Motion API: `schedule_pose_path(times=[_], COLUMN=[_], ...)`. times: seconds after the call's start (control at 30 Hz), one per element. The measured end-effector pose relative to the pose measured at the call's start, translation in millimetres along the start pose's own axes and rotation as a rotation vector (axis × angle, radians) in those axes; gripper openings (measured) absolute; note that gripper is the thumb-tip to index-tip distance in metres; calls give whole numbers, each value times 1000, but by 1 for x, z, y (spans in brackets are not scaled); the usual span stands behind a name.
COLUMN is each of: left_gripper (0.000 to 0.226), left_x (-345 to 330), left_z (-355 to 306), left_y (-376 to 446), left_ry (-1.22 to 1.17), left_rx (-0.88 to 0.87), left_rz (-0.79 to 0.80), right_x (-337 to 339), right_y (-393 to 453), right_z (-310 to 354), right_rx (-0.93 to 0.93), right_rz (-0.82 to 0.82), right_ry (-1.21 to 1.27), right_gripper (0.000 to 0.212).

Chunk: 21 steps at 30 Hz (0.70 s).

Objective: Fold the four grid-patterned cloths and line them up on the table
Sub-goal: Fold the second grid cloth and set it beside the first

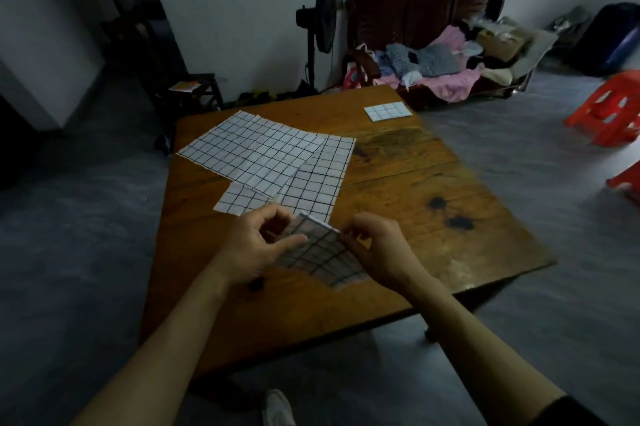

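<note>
Both hands hold a partly folded grid-patterned cloth point(320, 252) just above the near part of the wooden table point(433, 183). The left hand point(258, 249) pinches its left edge, thumb on top and fingers curled beneath. The right hand point(377, 249) grips the right edge with curled fingers. Two unfolded grid cloths lie flat beyond the hands: the upper one point(252, 148) overlaps the lower one point(311, 183). A small folded grid cloth point(388, 111) sits apart near the table's far corner. A standing fan point(320, 23) stands by the wall.
</note>
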State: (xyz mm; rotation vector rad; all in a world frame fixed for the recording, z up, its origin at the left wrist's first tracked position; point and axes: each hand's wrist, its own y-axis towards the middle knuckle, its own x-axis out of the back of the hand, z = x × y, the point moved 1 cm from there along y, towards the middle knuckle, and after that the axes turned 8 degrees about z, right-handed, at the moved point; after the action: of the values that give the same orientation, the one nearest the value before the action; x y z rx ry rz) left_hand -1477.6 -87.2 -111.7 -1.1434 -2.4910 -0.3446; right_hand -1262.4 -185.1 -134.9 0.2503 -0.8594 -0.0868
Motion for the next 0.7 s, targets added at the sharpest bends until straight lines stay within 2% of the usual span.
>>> schedule_pose_path(times=[0.07,0.17,0.3,0.47,0.53,0.63,0.7], left_gripper=[22,11,7,6,13,25,30], left_x=[-31,-81,-145,-233,-264,-308,-341], left_z=[-11,-22,-54,-108,-127,-145,-154], left_y=[-9,-12,7,59,84,123,150], left_ry=[31,78,-8,-158,-249,-470,-577], left_rx=[47,106,92,17,2,7,-10], left_rz=[34,35,34,115,142,186,271], right_x=[20,51,92,158,181,214,235], right_y=[-32,-81,-135,-198,-216,-244,-260], right_z=[-9,-28,-54,-92,-113,-147,-167], right_rx=[-31,-77,-166,-295,-354,-453,-484], right_rz=[-22,-19,-47,-266,-348,-490,-581], right_ry=[54,71,112,193,201,280,358], right_gripper=[6,5,4,11,16,11,10])
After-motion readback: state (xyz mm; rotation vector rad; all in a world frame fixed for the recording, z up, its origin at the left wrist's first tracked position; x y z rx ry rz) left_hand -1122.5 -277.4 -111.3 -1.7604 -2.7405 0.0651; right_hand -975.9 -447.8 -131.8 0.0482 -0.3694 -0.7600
